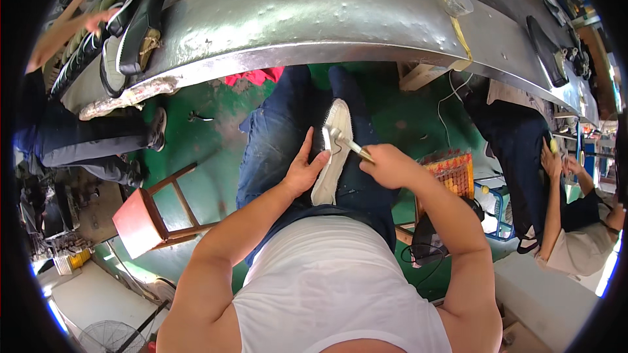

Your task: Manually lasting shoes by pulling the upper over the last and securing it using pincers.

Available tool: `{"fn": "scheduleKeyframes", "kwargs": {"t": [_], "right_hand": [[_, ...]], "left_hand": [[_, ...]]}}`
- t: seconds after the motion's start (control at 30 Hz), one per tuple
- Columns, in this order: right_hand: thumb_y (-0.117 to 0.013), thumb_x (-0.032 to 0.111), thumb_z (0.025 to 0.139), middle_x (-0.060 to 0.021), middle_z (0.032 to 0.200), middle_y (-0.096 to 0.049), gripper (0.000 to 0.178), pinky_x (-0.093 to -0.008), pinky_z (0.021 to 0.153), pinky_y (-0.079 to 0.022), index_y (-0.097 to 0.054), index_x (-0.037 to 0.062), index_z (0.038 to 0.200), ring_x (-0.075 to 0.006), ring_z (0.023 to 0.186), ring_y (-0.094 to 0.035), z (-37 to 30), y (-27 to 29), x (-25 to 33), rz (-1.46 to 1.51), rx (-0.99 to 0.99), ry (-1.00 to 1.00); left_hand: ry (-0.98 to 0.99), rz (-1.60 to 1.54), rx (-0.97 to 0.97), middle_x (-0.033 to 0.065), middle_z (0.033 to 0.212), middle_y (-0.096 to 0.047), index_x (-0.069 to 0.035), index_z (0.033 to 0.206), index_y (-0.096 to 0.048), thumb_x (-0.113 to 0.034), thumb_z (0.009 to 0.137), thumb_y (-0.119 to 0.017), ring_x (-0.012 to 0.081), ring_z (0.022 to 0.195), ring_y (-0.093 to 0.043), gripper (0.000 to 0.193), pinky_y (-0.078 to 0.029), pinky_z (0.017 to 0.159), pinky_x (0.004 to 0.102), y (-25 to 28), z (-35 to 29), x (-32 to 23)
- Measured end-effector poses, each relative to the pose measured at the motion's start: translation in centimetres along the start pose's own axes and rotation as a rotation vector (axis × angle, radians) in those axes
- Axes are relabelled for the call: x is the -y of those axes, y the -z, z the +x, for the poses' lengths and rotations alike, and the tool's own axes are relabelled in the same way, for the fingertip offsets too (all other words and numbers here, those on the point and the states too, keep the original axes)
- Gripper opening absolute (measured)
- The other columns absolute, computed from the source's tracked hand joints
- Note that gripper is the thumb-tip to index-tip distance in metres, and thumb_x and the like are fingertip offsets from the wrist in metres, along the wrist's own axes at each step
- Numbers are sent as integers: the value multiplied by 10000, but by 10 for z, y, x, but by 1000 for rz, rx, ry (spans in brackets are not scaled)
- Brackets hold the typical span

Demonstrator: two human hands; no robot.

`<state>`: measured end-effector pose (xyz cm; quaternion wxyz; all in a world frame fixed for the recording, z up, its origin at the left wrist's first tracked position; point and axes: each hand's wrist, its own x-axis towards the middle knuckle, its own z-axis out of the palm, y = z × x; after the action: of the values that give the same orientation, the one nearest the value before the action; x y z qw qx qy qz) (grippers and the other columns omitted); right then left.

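Head view
Shoe: a long white shoe [332, 157] lay sole-up on the person's lap, across dark denim trousers [275, 137]; its sole looked pale and matte, ribbed at the toe end.
Left hand: the left hand [302, 171] pressed against the shoe's left edge, fingers together and extended along it, thumb raised apart.
Right hand: the right hand [387, 165] was clamped around a thin metal-headed tool [345, 140] with a yellowish handle, its shiny head touching the sole.
Bench: a curved grey metal workbench [314, 19], dented and glossy, carried black shoes [131, 33].
Stool: a red-topped wooden stool [140, 219] stood on green floor.
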<state>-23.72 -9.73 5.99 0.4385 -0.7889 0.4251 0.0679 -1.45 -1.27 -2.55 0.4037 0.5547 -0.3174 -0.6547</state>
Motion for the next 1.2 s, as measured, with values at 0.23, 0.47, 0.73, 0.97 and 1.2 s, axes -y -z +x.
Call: {"fn": "scheduleKeyframes", "kwargs": {"t": [0.23,0.47,0.73,0.97,1.2], "right_hand": [[-605,213,926,-58,709,-640,230,-306,547,-480,-603,-14,891,-154,613,-621,-8,-17,8,973,162,-261],[-590,232,956,-39,730,-646,218,-285,503,-444,-612,31,876,-115,611,-580,0,-86,-5,902,-115,-191],[-529,309,997,-67,779,-647,322,-262,498,-506,-596,1,931,-152,641,-644,-15,-7,-10,995,129,-262],[-459,375,1012,-181,685,-647,462,-418,609,-507,-590,-38,851,-311,596,-643,33,1,2,362,11,-137],[-460,364,1011,-281,825,-648,453,-515,745,-487,-585,-55,895,-474,815,-619,-2,-35,2,53,-202,78]], "left_hand": [[-213,437,-72,258,1475,-387,-101,1570,-129,-269,971,-605,309,1399,-360,784,-322,1120,350,1,1,14],[-397,885,-67,356,1479,-300,-180,1564,-176,-205,978,-509,480,1283,-448,675,-408,1060,436,-4,-2,-15],[-165,1059,-2,416,1431,-312,-269,1543,-230,-240,979,-447,536,1195,-500,605,-453,1007,501,-12,-7,-37],[-183,1231,9,393,1457,-307,-187,1553,-166,-309,989,-448,507,1005,-625,643,-548,840,474,-16,-9,-35],[-95,1035,-148,312,1511,-296,71,1510,-1,-421,947,-568,451,1238,-488,938,-415,1039,442,-18,-13,-6]]}}
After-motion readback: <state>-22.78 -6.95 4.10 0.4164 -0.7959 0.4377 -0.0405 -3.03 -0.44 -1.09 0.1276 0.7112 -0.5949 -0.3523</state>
